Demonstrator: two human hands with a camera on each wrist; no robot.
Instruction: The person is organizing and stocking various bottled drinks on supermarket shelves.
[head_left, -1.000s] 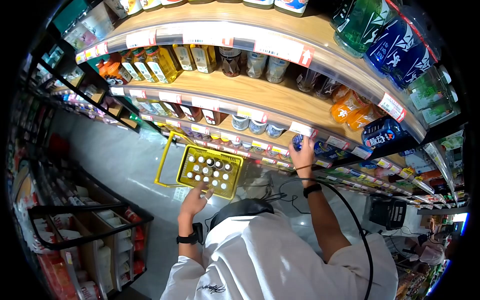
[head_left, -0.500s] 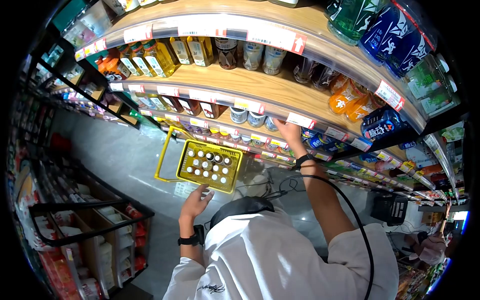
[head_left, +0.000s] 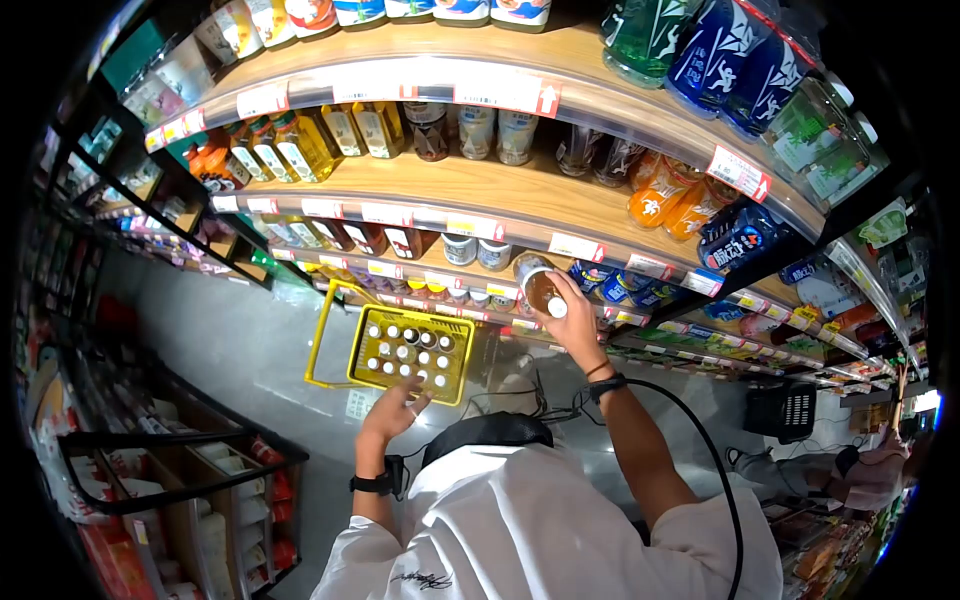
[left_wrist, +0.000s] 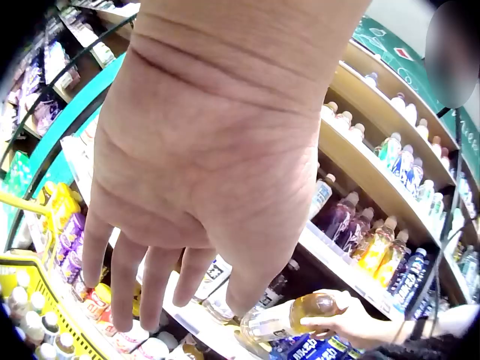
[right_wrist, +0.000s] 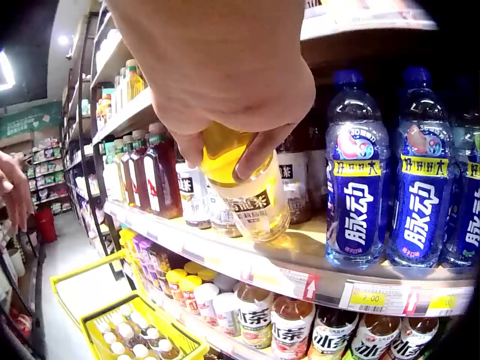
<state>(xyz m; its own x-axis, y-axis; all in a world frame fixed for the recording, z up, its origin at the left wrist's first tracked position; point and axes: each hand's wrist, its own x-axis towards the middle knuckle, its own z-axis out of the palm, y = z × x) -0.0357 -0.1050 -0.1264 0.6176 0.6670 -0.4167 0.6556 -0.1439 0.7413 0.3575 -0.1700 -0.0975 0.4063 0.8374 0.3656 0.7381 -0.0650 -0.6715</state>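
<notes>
My right hand (head_left: 577, 328) grips the neck end of a tea bottle (right_wrist: 259, 202) with amber liquid and a pale label. In the head view the bottle tilts at the front edge of the lower shelf, its white cap toward me. The right wrist view shows the fingers wrapped round its upper part, beside several blue-labelled drink bottles (right_wrist: 356, 184). My left hand (head_left: 388, 415), fingers spread and holding nothing, hovers at the near side of a yellow shopping basket (head_left: 466, 355). Several capped bottles (head_left: 403, 352) stand upright in the basket.
Curved shelves of drinks with price tags (head_left: 578, 247) run along the front. A yellow handle (head_left: 318, 335) sticks out left of the basket. A black cable (head_left: 708, 440) arcs past my right arm. Boxed goods (head_left: 190, 500) stand at left, a black basket (head_left: 780, 415) on the floor at right.
My right hand moved left from near the blue bottles, reached into the lower shelf, and now has a tea bottle out at its edge. My left hand stays close to the basket.
</notes>
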